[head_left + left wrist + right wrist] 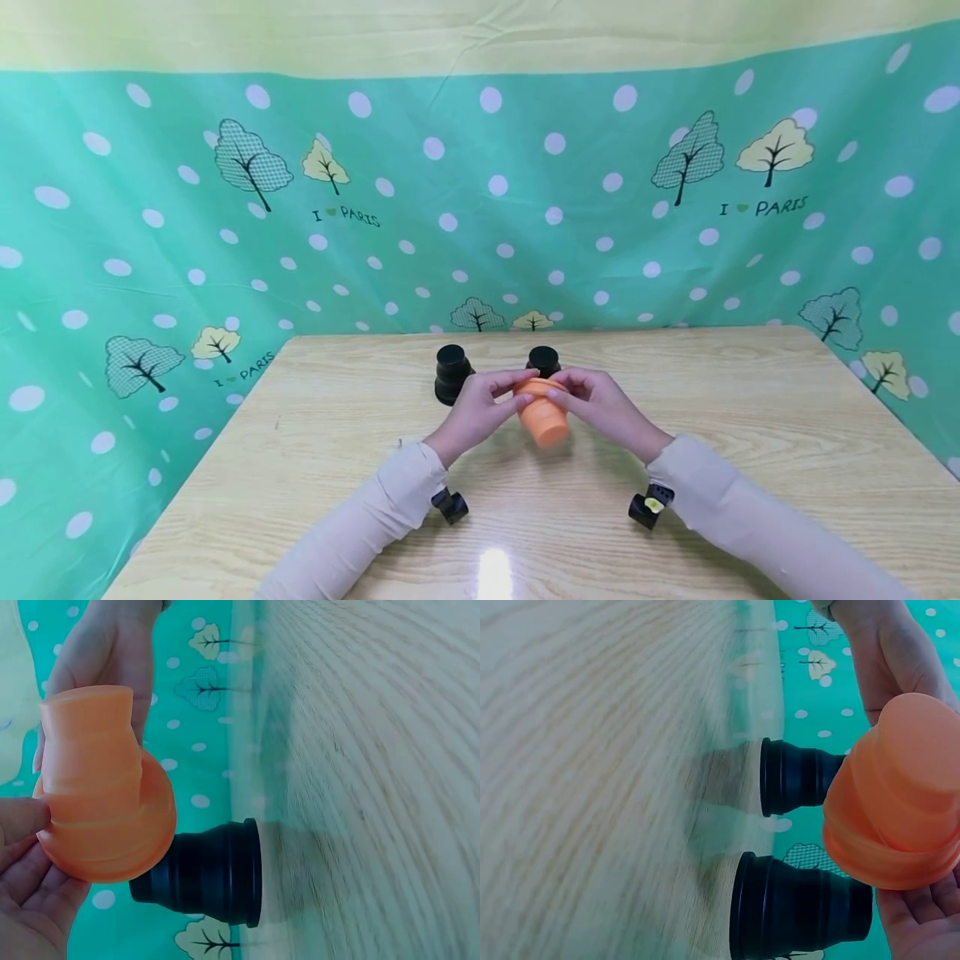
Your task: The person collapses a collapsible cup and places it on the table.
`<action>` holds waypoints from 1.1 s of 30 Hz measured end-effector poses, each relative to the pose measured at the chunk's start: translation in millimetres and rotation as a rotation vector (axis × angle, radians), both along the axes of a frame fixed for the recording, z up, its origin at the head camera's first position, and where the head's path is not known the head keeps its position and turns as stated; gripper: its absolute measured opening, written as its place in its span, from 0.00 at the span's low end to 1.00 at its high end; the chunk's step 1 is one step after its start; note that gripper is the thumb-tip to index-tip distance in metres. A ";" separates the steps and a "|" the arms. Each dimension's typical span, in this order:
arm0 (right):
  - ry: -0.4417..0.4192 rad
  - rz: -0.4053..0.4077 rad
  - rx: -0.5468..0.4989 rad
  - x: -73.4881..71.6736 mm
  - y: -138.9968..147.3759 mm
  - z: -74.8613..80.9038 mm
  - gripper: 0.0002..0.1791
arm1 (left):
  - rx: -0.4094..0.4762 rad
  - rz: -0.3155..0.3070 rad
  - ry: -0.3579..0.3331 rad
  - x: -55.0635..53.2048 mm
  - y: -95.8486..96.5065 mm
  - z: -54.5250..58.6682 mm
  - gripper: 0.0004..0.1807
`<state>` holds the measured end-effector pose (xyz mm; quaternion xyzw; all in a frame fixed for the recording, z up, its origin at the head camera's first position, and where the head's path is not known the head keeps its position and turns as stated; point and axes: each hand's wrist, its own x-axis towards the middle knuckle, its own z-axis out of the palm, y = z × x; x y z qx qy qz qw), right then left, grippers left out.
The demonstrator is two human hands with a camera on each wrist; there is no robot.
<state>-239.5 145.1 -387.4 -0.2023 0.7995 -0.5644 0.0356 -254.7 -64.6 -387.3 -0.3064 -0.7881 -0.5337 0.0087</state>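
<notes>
An orange stepped cup (546,421) is held above the table between both hands, its narrow base tilted down toward me. My left hand (482,410) pinches the wide rim on one side, the thumb (26,816) on the outer wall. On the other side my right hand (606,408) pinches the same rim. In the left wrist view, the orange cup (94,765) has its stepped wall leaning skewed against the rim. Two black cups of like shape stand upside down behind: one (453,377) left of my left hand, the other (543,361) partly hidden by the orange cup and hands.
The wooden table (337,467) runs back to a green dotted curtain (420,200). A small black camera (450,505) is strapped to the left wrist, another (649,505) to the right. Light glares off the table's front.
</notes>
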 end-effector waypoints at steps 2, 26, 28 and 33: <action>0.000 0.015 0.001 -1.3 -0.6 -0.4 0.15 | 0.003 -0.001 0.004 0.4 0.8 0.4 0.19; -0.007 -0.012 -0.057 4.3 -2.1 -6.1 0.14 | -0.025 0.030 0.083 -0.9 -13.3 -9.0 0.18; -0.008 -0.024 -0.078 5.3 -0.6 -6.4 0.14 | -0.016 0.018 0.064 -0.4 -13.9 -9.5 0.19; -0.010 -0.042 -0.155 6.9 1.5 -8.2 0.16 | 0.010 -0.017 0.024 2.0 -13.8 -9.4 0.23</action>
